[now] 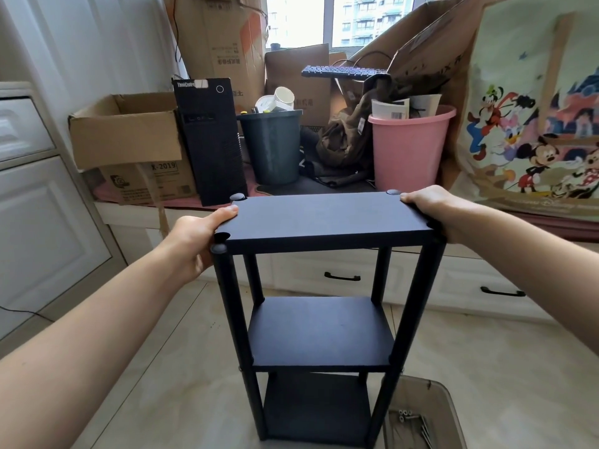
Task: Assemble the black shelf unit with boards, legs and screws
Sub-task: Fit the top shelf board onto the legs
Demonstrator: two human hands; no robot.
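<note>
Head view showed you seating the top board [324, 218] on the legs: your left hand [197, 241] and right hand [434, 215] gripped its ends, the shelf unit [321, 332] standing upright on the floor. Next, I judged, came aligning corners and fetching screws [411, 419].

Two bare forearms, left hand [194, 241] and right hand [434, 215] (no sleeves, gloves or jewellery)

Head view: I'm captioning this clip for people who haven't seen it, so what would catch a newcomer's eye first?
First, the black shelf unit standing upright on the floor at centre, three boards high. The left hand and right hand grip the two ends of its top board. Behind it, a pink bucket stands out among cardboard boxes, and a tray of screws sits at lower right.
</note>
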